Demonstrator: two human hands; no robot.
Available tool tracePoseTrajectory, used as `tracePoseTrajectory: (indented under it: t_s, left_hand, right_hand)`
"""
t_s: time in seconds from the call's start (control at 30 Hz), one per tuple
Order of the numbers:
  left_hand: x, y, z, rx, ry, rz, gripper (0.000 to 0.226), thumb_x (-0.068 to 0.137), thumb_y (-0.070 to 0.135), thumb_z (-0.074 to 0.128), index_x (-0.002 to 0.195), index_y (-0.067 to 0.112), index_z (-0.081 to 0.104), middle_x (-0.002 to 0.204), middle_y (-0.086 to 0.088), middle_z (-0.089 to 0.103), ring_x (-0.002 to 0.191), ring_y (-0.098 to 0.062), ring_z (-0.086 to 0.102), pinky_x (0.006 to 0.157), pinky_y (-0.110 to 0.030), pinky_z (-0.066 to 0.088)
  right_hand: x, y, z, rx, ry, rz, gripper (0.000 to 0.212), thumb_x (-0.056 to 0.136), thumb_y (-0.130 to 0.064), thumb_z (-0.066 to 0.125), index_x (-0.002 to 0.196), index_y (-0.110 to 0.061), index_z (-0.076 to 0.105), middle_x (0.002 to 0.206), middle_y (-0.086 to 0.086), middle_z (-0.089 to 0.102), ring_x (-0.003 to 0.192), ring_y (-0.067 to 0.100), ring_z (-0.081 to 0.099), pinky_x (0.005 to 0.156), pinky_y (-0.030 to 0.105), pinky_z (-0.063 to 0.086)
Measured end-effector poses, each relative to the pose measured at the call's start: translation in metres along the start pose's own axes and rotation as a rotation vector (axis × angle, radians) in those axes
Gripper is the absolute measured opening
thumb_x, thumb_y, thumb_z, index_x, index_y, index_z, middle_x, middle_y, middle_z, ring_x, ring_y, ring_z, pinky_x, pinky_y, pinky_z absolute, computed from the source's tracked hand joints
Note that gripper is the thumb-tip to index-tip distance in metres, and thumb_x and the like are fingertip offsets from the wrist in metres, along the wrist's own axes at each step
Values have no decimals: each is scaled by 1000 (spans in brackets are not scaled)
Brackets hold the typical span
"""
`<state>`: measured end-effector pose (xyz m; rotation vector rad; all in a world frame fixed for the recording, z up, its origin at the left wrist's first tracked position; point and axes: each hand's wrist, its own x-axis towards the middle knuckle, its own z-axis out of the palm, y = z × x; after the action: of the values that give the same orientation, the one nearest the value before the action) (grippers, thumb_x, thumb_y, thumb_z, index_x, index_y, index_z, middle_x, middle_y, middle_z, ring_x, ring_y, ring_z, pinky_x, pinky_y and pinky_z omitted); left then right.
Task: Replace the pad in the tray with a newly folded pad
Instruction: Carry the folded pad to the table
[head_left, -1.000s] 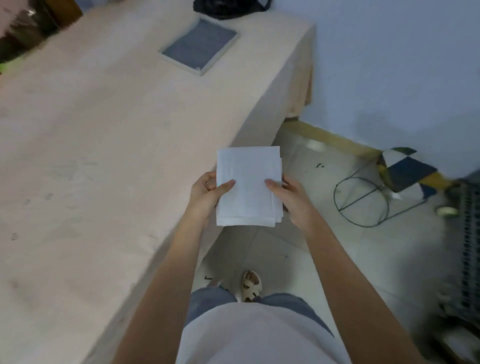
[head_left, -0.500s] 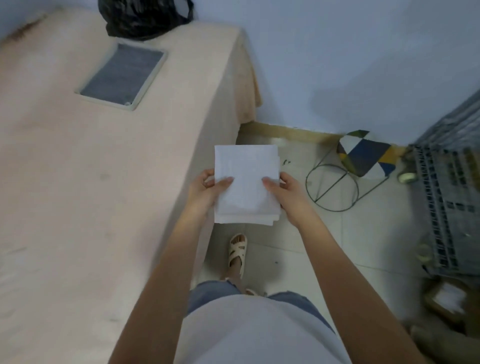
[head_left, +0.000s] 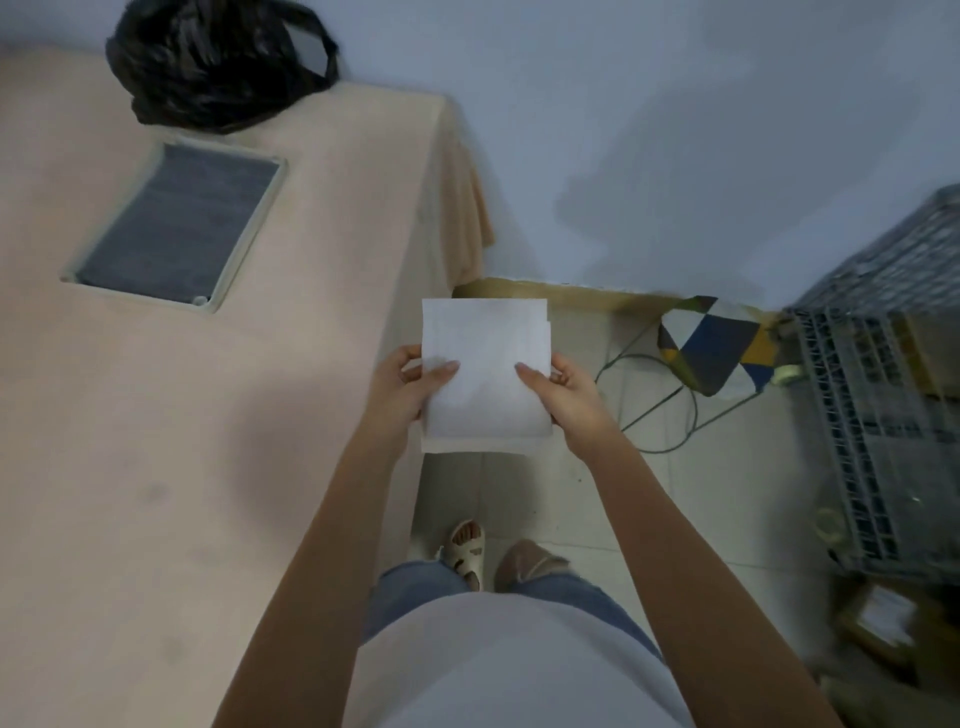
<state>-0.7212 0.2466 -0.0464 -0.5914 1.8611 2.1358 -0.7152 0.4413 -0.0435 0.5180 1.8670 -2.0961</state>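
Between both hands: folded white pad (head_left: 485, 374), pinched at its side edges.
Left hand (head_left: 410, 382) and right hand (head_left: 563, 387) each closed on it, thumbs on top. Looks light, limp, layered; best gripped at edges. Ahead-left on the table (head_left: 156, 467), tray (head_left: 244, 249) holds a grey pad (head_left: 176, 223).
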Motion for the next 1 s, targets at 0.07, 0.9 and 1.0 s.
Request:
tracePoseTrajectory:
  t_s: [0.07, 0.9, 1.0]
  left_hand:
    - [13, 4, 0, 2, -3, -7, 35, 76, 16, 77, 106, 12, 57, 103, -5, 71, 82, -18, 70, 64, -29, 55]
    - [188, 84, 27, -237, 352, 3, 37, 77, 14, 76, 109, 9, 60, 105, -9, 71, 92, -26, 68, 75, -38, 57]
    - [187, 89, 16, -288, 442, 23, 34, 78, 13, 74, 108, 9, 58, 106, -10, 70, 91, -25, 68, 66, -32, 55]
  right_hand:
    - [12, -5, 2, -4, 4, 7, 13, 86, -21, 68, 92, -32, 63, 82, -10, 74, 72, 7, 71, 55, 19, 54]
    - [265, -116, 37, -246, -353, 48, 28, 87, -21, 67, 113, -11, 62, 109, 5, 68, 97, 21, 67, 83, 37, 56]
    - [283, -125, 61, -286, -448, 59, 23, 86, -18, 68, 108, -15, 64, 105, 2, 69, 94, 17, 67, 79, 32, 56]
